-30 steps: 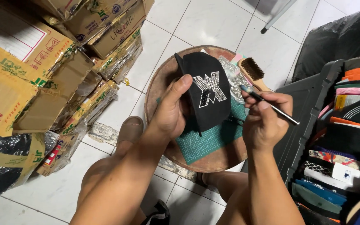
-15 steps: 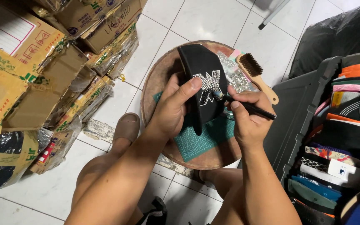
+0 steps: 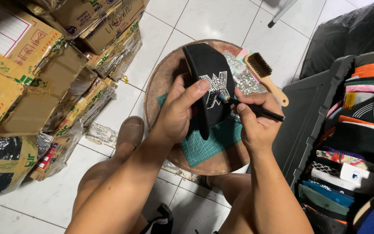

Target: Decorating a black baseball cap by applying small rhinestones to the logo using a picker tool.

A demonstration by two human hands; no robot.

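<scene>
Two hands grip: left (image 3: 178, 115) cap (image 3: 208, 82), right (image 3: 256, 121) pen (image 3: 252, 108); bin (image 3: 312, 112) holds caps (image 3: 360, 130).

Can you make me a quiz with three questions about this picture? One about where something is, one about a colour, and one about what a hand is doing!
1. Where does the wooden brush lie?
A. on the round table
B. on the floor tiles
C. in the grey bin

2. What colour is the cutting mat?
A. red
B. teal green
C. yellow

3. What is the right hand doing?
A. resting open
B. gripping the brush
C. holding a thin black tool against the cap

Answers:
1 A, the brush sits at the table's far edge.
2 B, the gridded mat is teal green.
3 C, the tool's tip touches the cap's sparkly emblem while the left hand holds the cap.
</scene>
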